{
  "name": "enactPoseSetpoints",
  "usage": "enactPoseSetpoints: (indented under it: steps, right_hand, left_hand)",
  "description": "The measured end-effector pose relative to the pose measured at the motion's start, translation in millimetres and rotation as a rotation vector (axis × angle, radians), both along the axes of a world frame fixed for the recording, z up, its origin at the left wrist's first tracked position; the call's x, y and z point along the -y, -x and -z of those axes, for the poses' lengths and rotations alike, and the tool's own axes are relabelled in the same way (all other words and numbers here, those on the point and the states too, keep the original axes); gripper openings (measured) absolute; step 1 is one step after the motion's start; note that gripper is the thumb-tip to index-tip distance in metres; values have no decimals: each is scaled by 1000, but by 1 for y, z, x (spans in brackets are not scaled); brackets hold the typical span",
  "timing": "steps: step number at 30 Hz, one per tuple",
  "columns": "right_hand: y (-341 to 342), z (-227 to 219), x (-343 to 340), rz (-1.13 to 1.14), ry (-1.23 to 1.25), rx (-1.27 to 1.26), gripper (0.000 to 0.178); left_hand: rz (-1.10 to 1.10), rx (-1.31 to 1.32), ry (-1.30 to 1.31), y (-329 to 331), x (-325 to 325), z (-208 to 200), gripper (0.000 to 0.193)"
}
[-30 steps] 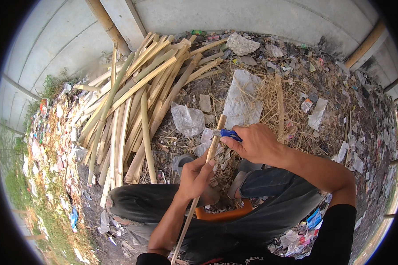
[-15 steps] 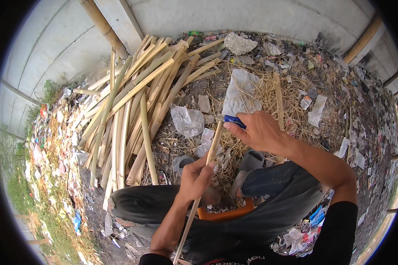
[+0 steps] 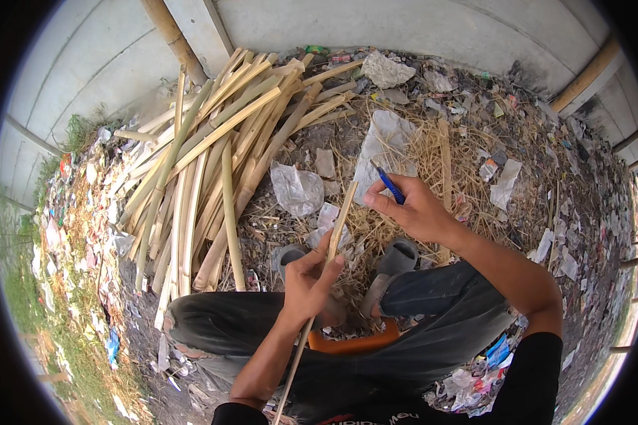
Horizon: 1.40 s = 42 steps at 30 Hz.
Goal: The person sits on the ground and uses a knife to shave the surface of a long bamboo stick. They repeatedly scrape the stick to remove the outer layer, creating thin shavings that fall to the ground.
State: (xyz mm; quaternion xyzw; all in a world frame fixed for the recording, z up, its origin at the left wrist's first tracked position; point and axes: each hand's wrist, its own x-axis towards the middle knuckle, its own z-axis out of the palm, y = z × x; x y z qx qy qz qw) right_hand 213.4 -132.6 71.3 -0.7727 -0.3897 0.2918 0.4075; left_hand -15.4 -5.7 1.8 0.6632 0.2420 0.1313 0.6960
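A thin bamboo strip [image 3: 338, 228] slants from my lap up to the middle of the view, its pale top end bare. My left hand [image 3: 306, 287] is closed round it partway along, with the thumb and fingers on either side. Just right of the strip's top end, my right hand [image 3: 420, 212] grips a blue-handled cutter knife [image 3: 392, 188]. The knife's slim dark tip points up and left, apart from the strip. Part of its handle is hidden in the fingers.
A large pile of split bamboo strips [image 3: 213, 159] lies ahead on the left, by a grey wall [image 3: 404, 28]. Plastic scraps, straw and a chunk of rubble [image 3: 388, 69] litter the ground. Grey sandals [image 3: 397, 256] and an orange object [image 3: 354, 344] show between my legs.
The knife has come away from the strip's top end and turned upward, slightly to the right. My left hand still holds the strip, nearly in the same place.
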Motion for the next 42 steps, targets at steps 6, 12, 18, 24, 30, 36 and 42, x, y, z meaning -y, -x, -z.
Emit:
enactPoseSetpoints:
  steps: [6,12,18,24,30,36,42]
  right_hand:
    - [16,33,-10,-48,-118,-204,42]
    - [8,15,-9,-35,-84,-165,37]
    - [-14,1,-6,100,-114,-119,39]
    - [-19,-9,9,14,-165,81,38]
    - [-18,-18,8,-8,-60,205,39]
    - [-20,-17,4,46,30,385,48]
    - [-11,-11,0,15,61,394,55]
  left_hand:
    - [14,22,51,-3,9,-5,57]
    - [94,-70,-12,-1,6,-18,70]
    - [185,96,15,1,13,-7,64]
    - [186,52,62,6,3,-14,64]
    - [163,76,86,6,5,-13,65]
    - [161,95,59,5,8,-12,64]
    - [150,61,76,6,5,-7,63]
